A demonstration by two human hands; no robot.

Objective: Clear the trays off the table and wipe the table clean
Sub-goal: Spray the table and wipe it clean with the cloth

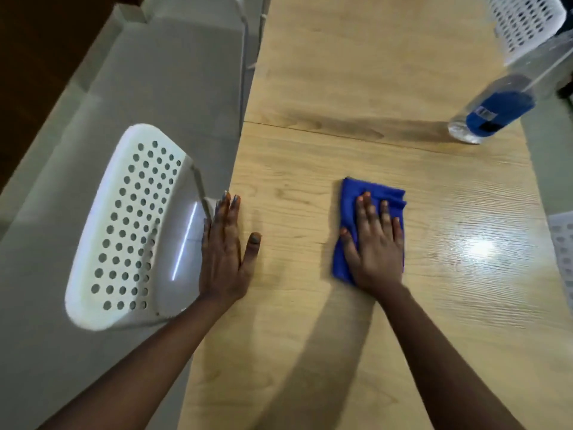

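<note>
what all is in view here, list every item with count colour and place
light wooden table: 1, pale wood grain, runs up the middle of the view
folded blue cloth: 1, blue, flat on the table under the right hand
clear plastic bottle with blue label: 1, clear and blue, standing on the table at far right
white perforated plastic chairs: 3 in view, white, one at the table's left edge, one at top right, one cut off at the right edge
grey floor: 1, grey, left of the table
left hand: 1, flat at the table's left edge
right hand: 1, pressing flat on the cloth
</note>
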